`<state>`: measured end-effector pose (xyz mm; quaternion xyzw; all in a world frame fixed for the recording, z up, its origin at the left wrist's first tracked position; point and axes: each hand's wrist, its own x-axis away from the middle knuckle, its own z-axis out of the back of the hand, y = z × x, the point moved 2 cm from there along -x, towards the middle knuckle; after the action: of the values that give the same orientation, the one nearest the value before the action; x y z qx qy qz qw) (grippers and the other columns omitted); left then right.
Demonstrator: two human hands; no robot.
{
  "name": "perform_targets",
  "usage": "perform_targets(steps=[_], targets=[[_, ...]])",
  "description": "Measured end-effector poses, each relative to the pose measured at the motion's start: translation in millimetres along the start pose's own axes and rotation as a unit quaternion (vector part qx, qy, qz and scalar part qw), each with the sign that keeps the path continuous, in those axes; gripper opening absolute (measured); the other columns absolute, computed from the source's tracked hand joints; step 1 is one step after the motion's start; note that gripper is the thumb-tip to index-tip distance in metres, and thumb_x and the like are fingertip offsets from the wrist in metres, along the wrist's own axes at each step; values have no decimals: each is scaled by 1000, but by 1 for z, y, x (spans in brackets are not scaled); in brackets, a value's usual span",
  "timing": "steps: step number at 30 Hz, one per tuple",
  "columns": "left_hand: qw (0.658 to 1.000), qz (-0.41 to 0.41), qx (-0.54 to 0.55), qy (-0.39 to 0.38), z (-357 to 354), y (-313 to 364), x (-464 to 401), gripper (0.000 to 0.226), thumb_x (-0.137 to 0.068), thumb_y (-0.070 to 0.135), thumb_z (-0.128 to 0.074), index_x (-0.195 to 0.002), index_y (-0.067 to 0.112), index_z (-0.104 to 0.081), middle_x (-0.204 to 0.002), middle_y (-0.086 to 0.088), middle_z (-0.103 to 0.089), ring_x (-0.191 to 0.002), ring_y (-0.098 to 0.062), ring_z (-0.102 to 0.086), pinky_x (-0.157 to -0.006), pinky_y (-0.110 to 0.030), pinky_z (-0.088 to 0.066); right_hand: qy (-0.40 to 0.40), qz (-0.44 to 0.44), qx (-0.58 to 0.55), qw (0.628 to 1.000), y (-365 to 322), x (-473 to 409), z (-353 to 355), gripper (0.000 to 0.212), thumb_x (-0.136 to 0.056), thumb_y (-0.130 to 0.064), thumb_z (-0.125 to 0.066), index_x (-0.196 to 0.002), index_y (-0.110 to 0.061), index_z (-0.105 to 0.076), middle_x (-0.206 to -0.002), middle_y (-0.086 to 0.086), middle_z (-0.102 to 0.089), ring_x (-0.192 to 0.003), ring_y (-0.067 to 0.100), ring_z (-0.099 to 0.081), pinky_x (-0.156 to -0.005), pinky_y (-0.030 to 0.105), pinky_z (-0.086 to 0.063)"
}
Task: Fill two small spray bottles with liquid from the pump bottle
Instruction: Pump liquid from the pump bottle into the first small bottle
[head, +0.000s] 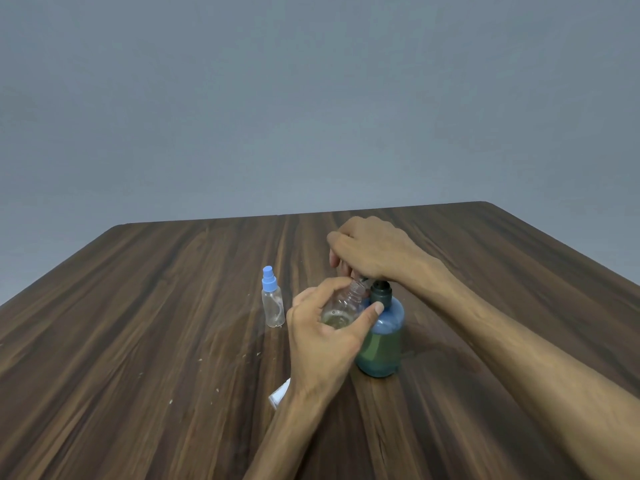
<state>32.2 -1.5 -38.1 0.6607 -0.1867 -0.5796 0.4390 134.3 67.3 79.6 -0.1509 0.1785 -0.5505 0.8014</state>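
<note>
Near the middle of the tabletop (138,306), the left hand (322,337) grips an uncapped spray bottle (341,308), its neck tilted under the spout of the pump bottle (381,337). The right hand (370,251), fingers curled, presses the pump head. Filling the first bottle seems underway; next likely more pumps. Farther left, the capped second bottle (273,303) stands waiting.

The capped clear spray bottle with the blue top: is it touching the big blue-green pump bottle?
Apart. The head view shows the capped clear spray bottle standing alone, with bare wooden table between it and the blue-green pump bottle.
</note>
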Motion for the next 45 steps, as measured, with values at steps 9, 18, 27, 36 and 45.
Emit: perform_targets(steps=[9,18,27,36,45], targets=[[1000,5,-1,5,-1,-1,0,40,-73,54,-88,-109,42,-75,-97,10,-82,-102,-28,-78,-89,-53,-65,20,-4,1,1000,2,-1,0,43,-99,-35,-42,-88,-16,-79,-81,-2,-80,-81,23,-75,-82,40,-60],[1000,8,1,9,-1,-1,0,40,-73,54,-88,-108,40,-77,-99,9,-81,-105,-30,-77,-90,-53,-65,-4,-7,18,1000,1,-2,-2,40,-99,-35,-44,-89,-20,-80,-86,-2,-80,-84,22,-73,-76,36,-55],[1000,6,-5,9,-2,-2,-1,42,-72,54,-87,-110,41,-75,-98,10,-81,-105,-28,-77,-89,-52,-65,8,1,18,1000,3,-1,-2,42,-99,-36,-43,-91,-16,-79,-84,-1,-79,-84,25,-73,-79,38,-56],[1000,3,-3,6,-2,-1,-1,39,-73,53,-87,-107,42,-75,-97,11,-82,-103,-30,-78,-90,-53,-64,-1,-4,16,1000,4,-3,-5,45,-99,-38,-39,-92,-17,-78,-87,-1,-79,-84,24,-73,-79,38,-56],[1000,7,2,6,-2,-1,-1,40,-72,54,-88,-108,42,-75,-96,10,-82,-101,-30,-78,-90,-55,-64,-8,-14,27,1000,4,-2,-8,43,-98,-39,-40,-94,-19,-78,-95,2,-79,-89,27,-72,-83,41,-56]])
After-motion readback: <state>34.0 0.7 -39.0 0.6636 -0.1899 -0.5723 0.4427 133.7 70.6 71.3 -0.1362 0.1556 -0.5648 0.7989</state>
